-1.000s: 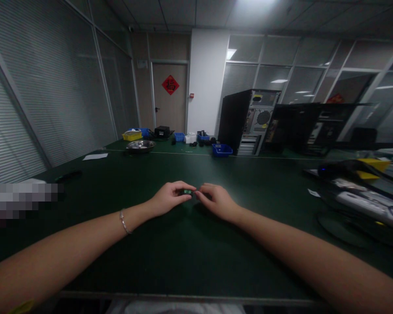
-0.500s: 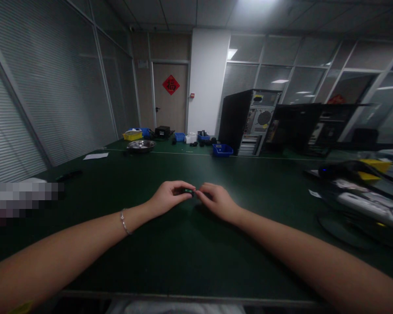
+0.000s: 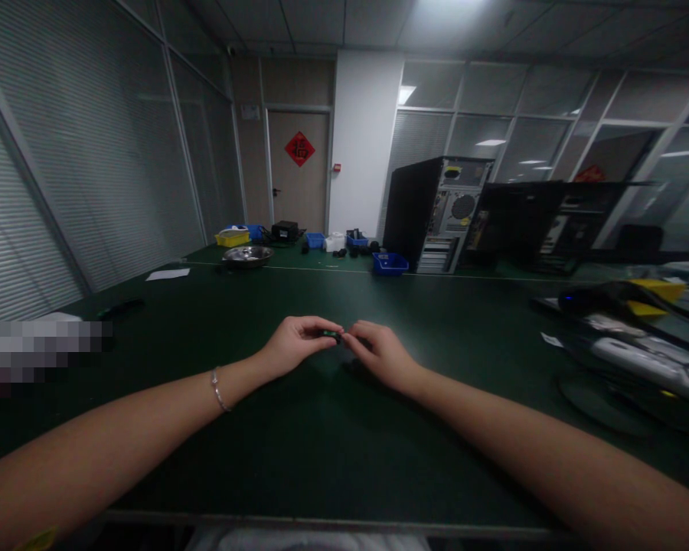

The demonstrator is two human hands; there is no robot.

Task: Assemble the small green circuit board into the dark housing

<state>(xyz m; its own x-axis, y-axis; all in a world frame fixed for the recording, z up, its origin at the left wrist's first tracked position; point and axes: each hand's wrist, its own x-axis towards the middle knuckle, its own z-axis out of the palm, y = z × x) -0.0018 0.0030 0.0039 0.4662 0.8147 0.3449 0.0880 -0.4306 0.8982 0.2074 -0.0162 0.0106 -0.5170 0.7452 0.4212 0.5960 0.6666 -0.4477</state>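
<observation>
Both of my hands meet over the middle of a dark green table (image 3: pixel 321 444). My left hand (image 3: pixel 296 346), with a thin bracelet on its wrist, pinches a small green part (image 3: pixel 331 334) between thumb and fingers. My right hand (image 3: pixel 379 353) pinches the other end of the same part with its fingertips. The part is tiny and mostly hidden by the fingers; I cannot tell its shape. It is held just above the tabletop.
At the far side stand a black computer tower (image 3: pixel 436 214), blue bins (image 3: pixel 389 263), a yellow bin (image 3: pixel 232 239) and a metal bowl (image 3: pixel 246 255). Cables and devices (image 3: pixel 637 337) lie at the right. A sheet of paper (image 3: pixel 168 274) lies at the left.
Both hands stay in place on the small green part; only the fingers shift slightly, and less of the green shows now.
</observation>
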